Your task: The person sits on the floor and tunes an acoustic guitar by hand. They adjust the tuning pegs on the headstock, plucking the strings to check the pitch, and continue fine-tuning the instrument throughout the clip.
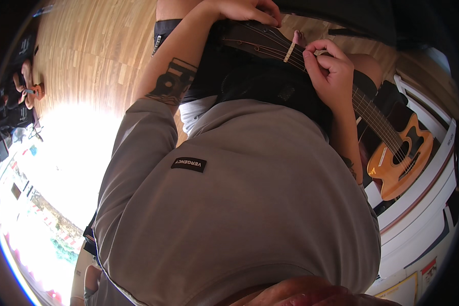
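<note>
An acoustic guitar lies across my lap, its dark headstock with tuning posts and strings at the top middle. Past the pale nut, the fretted neck runs to the light wooden body at the right. My left hand is bent over the headstock's far edge, fingers curled; whatever lies under the fingertips is hidden. Over the strings just beyond the nut, my right hand is closed, thumb and forefinger pinched together. Anything between those fingertips is too small to make out.
Bare toes show beyond the headstock, above the wooden floor. Far left, another person sits with an orange guitar. A white frame stands behind the guitar body. Strong window glare whitens the left side.
</note>
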{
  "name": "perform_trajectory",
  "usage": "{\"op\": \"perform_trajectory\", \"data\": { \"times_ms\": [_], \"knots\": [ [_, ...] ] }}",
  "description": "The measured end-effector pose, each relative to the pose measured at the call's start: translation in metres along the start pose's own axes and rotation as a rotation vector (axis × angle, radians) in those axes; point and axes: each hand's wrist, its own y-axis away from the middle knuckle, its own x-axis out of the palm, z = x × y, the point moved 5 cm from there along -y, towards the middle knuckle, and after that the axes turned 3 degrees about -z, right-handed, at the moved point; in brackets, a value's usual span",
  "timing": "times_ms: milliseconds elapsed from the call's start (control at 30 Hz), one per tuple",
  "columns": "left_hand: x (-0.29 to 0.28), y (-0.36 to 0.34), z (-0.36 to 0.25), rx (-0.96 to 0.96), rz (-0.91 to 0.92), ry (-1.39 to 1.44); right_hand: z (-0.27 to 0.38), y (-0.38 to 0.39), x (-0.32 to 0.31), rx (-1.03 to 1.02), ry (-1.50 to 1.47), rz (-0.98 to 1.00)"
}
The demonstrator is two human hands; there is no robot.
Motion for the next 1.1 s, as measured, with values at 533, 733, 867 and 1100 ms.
{"op": "perform_trajectory", "data": {
  "times_ms": [533, 733, 867, 1100],
  "knots": [
    [-0.006, 0.003, 0.014, 0.041, 0.026, 0.024, -0.001, 0.0, 0.0, 0.0, -0.013, -0.004],
    [0.0, -0.003, 0.001, -0.053, -0.107, -0.235, 0.0, 0.0, 0.001, 0.008, -0.017, -0.001],
    [-0.001, -0.002, 0.0, -0.059, -0.114, -0.179, 0.0, 0.001, 0.001, 0.004, -0.02, -0.002],
    [-0.003, 0.005, 0.0, 0.145, 0.015, 0.291, 0.0, 0.0, -0.001, -0.007, -0.005, -0.001]
  ]
}}
